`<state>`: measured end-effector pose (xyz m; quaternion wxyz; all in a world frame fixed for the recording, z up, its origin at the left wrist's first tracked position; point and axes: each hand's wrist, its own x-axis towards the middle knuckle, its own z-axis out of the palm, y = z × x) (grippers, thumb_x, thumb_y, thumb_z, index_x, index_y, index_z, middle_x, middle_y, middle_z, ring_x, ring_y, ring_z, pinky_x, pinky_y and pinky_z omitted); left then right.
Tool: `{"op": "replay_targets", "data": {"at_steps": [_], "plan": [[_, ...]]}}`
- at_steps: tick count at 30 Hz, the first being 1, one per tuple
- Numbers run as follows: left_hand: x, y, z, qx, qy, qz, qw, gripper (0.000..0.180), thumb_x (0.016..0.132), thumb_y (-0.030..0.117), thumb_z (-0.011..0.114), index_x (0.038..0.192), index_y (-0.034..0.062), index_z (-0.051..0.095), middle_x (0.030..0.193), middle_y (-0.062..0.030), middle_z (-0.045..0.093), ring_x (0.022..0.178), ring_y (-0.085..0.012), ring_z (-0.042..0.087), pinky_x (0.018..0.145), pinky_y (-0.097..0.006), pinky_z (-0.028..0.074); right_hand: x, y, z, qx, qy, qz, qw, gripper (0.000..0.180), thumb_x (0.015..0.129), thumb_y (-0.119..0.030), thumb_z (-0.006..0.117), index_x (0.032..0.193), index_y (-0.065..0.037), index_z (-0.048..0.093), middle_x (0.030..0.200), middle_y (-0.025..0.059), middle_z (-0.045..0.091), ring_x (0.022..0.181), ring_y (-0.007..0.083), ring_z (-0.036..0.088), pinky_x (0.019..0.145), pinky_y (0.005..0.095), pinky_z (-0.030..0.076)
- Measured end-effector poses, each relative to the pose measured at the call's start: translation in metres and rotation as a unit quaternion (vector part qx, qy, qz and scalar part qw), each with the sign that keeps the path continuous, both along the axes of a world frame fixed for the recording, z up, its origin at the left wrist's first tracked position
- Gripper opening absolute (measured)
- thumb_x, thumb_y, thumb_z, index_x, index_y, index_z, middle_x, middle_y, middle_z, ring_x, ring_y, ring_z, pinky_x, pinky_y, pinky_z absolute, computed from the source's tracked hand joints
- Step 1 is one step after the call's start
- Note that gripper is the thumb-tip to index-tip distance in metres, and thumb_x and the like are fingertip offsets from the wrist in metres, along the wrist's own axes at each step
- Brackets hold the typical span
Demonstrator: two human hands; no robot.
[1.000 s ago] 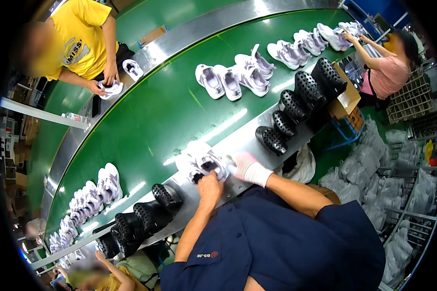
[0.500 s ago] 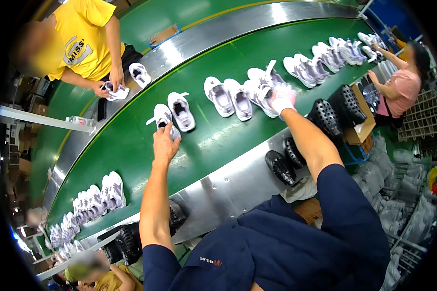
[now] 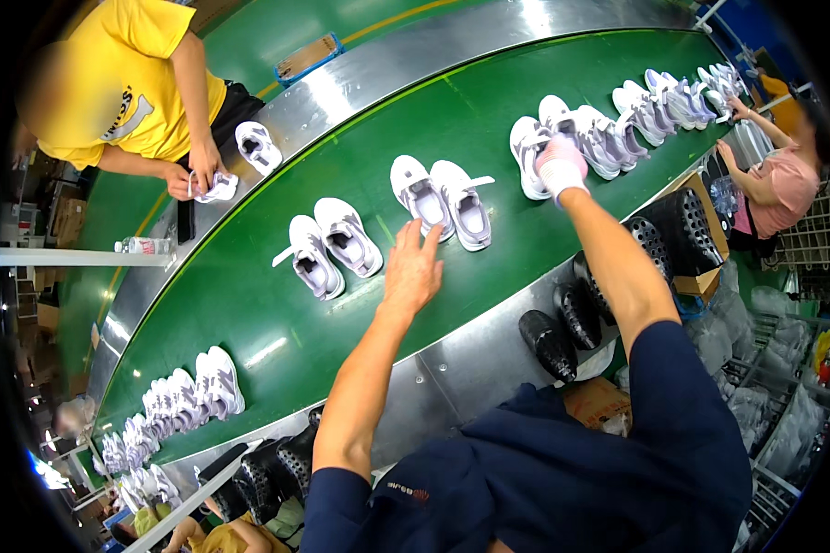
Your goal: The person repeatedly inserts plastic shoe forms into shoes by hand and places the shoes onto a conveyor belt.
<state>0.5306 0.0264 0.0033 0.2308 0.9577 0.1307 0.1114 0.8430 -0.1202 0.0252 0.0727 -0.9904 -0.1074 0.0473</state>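
Note:
My bare left hand (image 3: 413, 269), fingers spread, holds nothing. Its fingertips reach the heel side of a white sneaker (image 3: 420, 195); contact is unclear. Beside that shoe stands another white sneaker (image 3: 472, 221), its strap sticking out to the right. On my right hand (image 3: 563, 168) is a pale pink-and-white glove; it closes on the white sneaker (image 3: 528, 158) at the near end of a row, with the fingertips partly hidden. Farther left stands a pair: one sneaker (image 3: 315, 267) with a strap jutting left, the other sneaker (image 3: 349, 241) close beside it.
The green belt (image 3: 249, 304) carries more sneakers (image 3: 184, 392) at left. Black shoe lasts (image 3: 549, 343) lie along the metal near edge (image 3: 443, 373). Across, a person in yellow (image 3: 148, 83) handles a shoe beside a phone (image 3: 186, 219). A person in pink (image 3: 784, 180) works at right.
My left hand has come off a sneaker at left and moved right beside the middle pair. My gloved right hand stays by the right-hand sneakers, slightly farther right.

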Motion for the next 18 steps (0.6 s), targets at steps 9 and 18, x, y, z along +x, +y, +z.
{"op": "replay_targets", "data": {"at_steps": [9,18], "plan": [[0.024,0.019,-0.033,-0.032,0.001,0.007,0.999,0.039,0.087,-0.003,0.055,0.125,0.0098,0.055,0.106,-0.0199,0.069,0.103,-0.0395,0.065,0.090,-0.048,0.053,-0.182,0.021,-0.032,-0.039,0.140,0.246,0.958,0.019,0.086,-0.022,0.068,0.097,-0.009,0.076,0.103,0.0193,0.073,0.097,0.0376,0.072,0.084,0.0467,0.059],[-0.141,-0.066,0.027,-0.096,0.012,-0.068,0.993,0.039,0.086,0.000,0.061,0.124,0.0071,0.059,0.084,-0.0176,0.066,0.084,-0.0371,0.063,0.073,-0.049,0.052,-0.298,-0.067,0.031,-0.069,0.163,0.398,0.900,0.014,0.081,-0.014,0.069,0.092,-0.007,0.075,0.096,0.0192,0.073,0.092,0.0370,0.073,0.077,0.0480,0.059]]}}
